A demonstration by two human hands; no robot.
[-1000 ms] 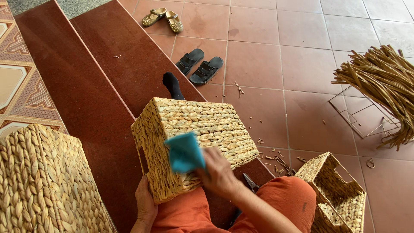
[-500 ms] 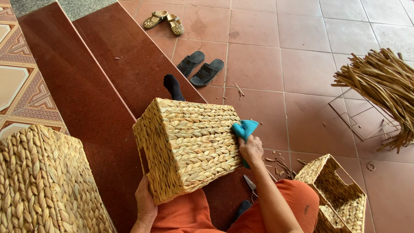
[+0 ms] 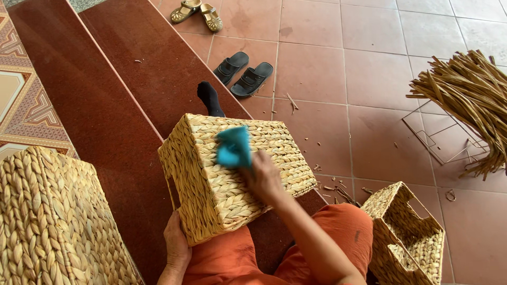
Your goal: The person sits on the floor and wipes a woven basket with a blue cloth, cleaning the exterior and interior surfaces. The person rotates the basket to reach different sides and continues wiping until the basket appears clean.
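Head view: right hand (image 3: pixel 262 179) pinching blue cloth (image 3: pixel 234 148) against top of upturned woven basket (image 3: pixel 232 174) on lap, left hand (image 3: pixel 177 248) gripping lower corner, wiping apparently midway, near side and edges seemingly left.

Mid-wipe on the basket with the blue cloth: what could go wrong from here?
The basket rests tilted on the lap, steadied only by the left hand at its near corner; a hard stroke from the right hand might tip it onto the step. The cloth may snag on the weave.
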